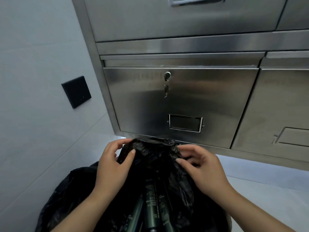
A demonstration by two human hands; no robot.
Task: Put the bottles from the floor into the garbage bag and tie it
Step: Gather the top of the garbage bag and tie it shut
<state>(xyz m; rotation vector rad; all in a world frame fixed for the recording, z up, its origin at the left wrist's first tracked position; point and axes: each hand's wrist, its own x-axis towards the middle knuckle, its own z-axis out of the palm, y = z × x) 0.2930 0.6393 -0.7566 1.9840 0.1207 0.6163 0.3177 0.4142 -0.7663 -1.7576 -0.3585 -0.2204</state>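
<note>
The left hand [113,164] pinches a bunched fold of the garbage bag [155,153] between thumb and curled fingers. The right hand [204,166] grips the opposite side of the same gathered plastic, with its fingers bent around it and its thumb pressed against the crumpled edge. The black plastic is drawn up into a ridge between the two hands, and the rest of the bag spreads out below the wrists. Below and between the hands, dark green bottles [151,203] lie inside the bag, side by side, their printed labels showing through the opening. Just beyond the fingertips stands a steel cabinet [209,97]. Above the hands on its door a key [167,77] sits in the lock, with a small label frame [185,123] lower down. Up and to the left of the left hand, a black plate [76,92] is fixed to the pale wall [33,64].
</note>
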